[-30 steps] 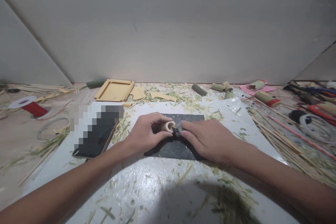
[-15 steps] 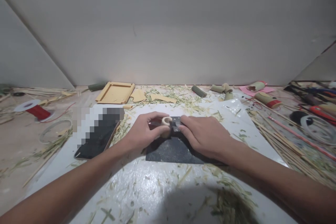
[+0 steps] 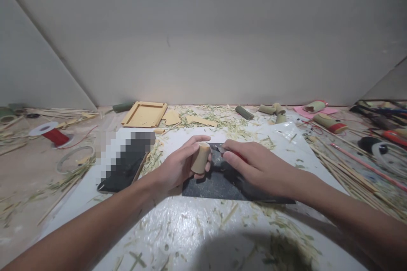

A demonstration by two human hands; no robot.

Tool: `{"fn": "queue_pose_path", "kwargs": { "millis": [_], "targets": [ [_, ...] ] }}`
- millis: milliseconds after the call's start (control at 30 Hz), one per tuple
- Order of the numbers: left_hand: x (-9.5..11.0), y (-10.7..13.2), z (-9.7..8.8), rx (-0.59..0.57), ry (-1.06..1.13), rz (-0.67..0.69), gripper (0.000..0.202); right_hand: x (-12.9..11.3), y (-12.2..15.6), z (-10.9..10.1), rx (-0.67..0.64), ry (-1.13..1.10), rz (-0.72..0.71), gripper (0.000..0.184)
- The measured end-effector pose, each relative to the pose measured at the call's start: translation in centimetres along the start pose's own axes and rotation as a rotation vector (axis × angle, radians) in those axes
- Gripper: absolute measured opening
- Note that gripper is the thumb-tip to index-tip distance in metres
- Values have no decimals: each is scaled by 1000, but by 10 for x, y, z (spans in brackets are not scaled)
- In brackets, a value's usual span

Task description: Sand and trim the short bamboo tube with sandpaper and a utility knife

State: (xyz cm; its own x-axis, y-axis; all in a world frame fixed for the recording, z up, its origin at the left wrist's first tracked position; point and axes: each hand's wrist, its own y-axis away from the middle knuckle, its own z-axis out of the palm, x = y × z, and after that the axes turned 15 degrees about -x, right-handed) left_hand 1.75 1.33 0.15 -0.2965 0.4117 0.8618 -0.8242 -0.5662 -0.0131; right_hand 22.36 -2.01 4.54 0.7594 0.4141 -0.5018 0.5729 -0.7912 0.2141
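My left hand (image 3: 179, 163) is wrapped round a short pale bamboo tube (image 3: 201, 159), which stands nearly upright on a dark cutting mat (image 3: 219, 184). My right hand (image 3: 254, 165) is closed on a small knife (image 3: 221, 149) with a red handle, its blade tip touching the tube's upper right edge. Both hands rest over the mat on a white sheet (image 3: 190, 228) strewn with bamboo shavings.
A black phone (image 3: 122, 167) lies left of the mat. A small bamboo tray (image 3: 144, 114), a red thread spool (image 3: 52, 134), bamboo tube pieces (image 3: 269, 110) and thin sticks (image 3: 343, 169) lie around. Tools crowd the far right (image 3: 381, 120). A wall stands behind.
My left hand has turned the bamboo tube from lying with its open end showing to standing nearly upright. My right hand shifted slightly right, the knife tip still at the tube.
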Motion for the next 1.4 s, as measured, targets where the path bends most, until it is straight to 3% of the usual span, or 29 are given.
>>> {"fn": "queue_pose_path", "kwargs": {
  "millis": [100, 333, 600, 733, 867, 1100, 1400],
  "targets": [
    [-1, 3, -1, 5, -129, -43, 46, 3, -2, 0, 27, 81, -22, 32],
    [1, 7, -2, -75, -486, -34, 37, 9, 0, -1, 56, 306, -83, 35],
    [3, 10, 10, 37, -1066, -32, 26, -3, 1, 10, 5, 365, -126, 32],
    [2, 8, 9, -19, -1107, 32, 24, -6, 1, 13, -46, 339, -116, 31],
    [4, 9, 9, -72, -1201, 1, 25, -8, 1, 13, -114, 296, -100, 31],
    [2, 13, 10, 6, -1318, -99, 47, -14, 2, 16, -111, 263, -122, 28],
    [-8, 12, 10, 148, -1418, 17, 57, -13, 4, 19, -116, 166, -129, 27]
  ]
}}
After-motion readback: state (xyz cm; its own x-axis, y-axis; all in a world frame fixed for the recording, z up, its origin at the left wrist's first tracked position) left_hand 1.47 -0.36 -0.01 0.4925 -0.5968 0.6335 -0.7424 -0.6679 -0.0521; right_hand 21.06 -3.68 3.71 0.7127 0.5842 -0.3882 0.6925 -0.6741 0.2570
